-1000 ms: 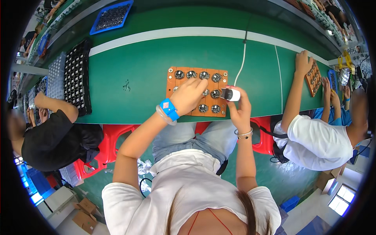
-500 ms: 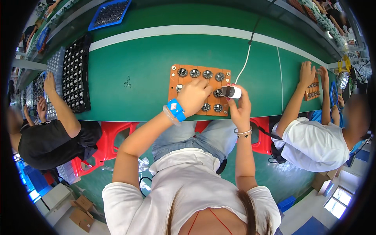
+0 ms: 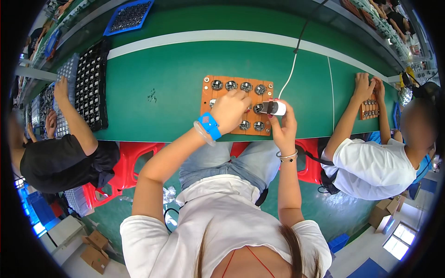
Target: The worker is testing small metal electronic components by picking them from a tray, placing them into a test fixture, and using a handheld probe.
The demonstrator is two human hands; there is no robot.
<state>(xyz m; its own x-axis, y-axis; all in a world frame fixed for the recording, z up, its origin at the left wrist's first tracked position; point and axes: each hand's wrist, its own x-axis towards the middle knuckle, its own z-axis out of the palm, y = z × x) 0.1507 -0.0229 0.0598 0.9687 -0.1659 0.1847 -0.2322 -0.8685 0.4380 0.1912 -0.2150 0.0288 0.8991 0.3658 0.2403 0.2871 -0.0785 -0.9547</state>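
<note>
An orange-brown holder board with several small round metal parts lies on the green bench in front of me. My left hand, with a blue wrist strap, rests on the board's middle, fingers curled over the parts; whether it pinches one is hidden. My right hand grips a small white corded tool, its dark tip pointing left at a part on the board's right side. The tool's white cable runs up across the bench.
A person in black at my left reaches to black part trays. A person in white at my right handles another orange board. A blue tray lies far left. Red stools stand below the bench edge.
My hands stay on the board with only slight shifts. The person at left moved an arm up to the black trays. The person at right brought both hands together on their board.
</note>
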